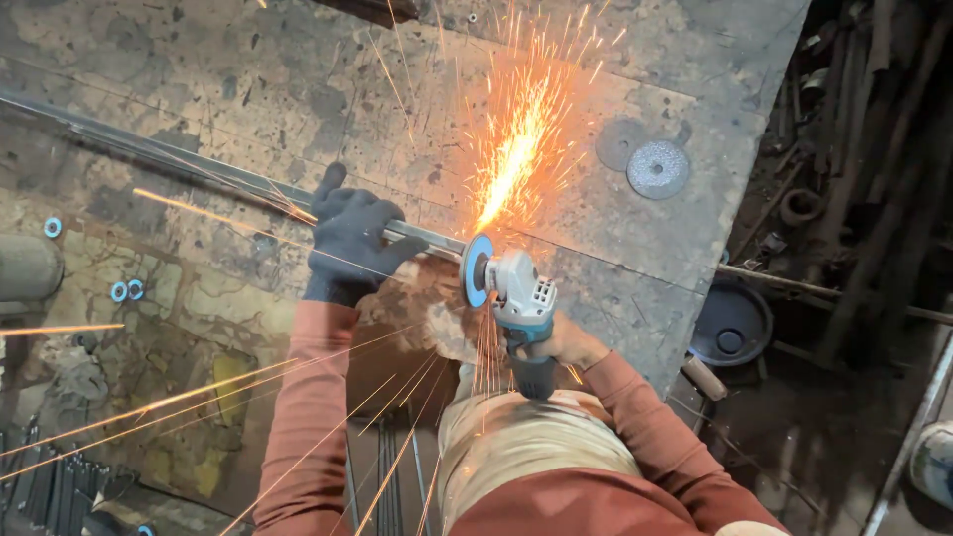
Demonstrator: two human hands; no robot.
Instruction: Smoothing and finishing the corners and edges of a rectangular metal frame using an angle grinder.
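Observation:
A long thin steel bar (149, 147) lies diagonally across a scarred metal workbench (298, 79). My left hand (349, 238), in a dark glove, presses down on the bar just left of the cut. My right hand (568, 342) grips the body of a white and teal angle grinder (518, 298). Its blue disc (477, 270) meets the bar's end, throwing a fan of orange sparks (516, 139) up and away. More sparks streak back past my legs.
A loose grey cutting disc (657, 169) lies on the bench at the right. Small blue rings (126, 291) sit at the left. A dark round pan (731, 324) and scrap metal rods (874, 149) crowd the floor on the right. Thin rods (392, 467) lean below the bench.

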